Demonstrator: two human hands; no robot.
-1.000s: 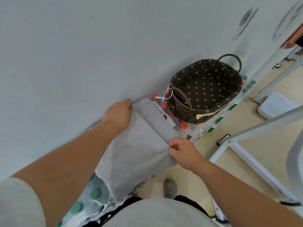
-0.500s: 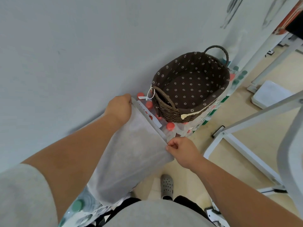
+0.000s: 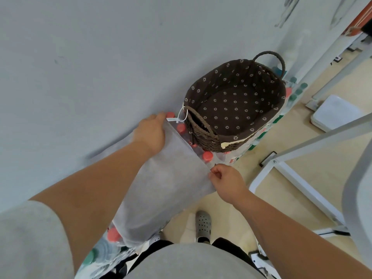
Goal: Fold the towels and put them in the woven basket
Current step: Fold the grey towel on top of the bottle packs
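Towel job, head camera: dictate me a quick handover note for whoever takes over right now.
Left hand grips the far corner of the grey towel; right hand pinches the near corner.
The towel hangs stretched between them, beside the woven basket, which holds no towel.
Done: towel picked up.
Left: finish folding, put it in the basket.

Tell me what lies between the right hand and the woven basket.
In the head view, a red bottle cap lies between the right hand, which pinches the towel, and the woven basket.
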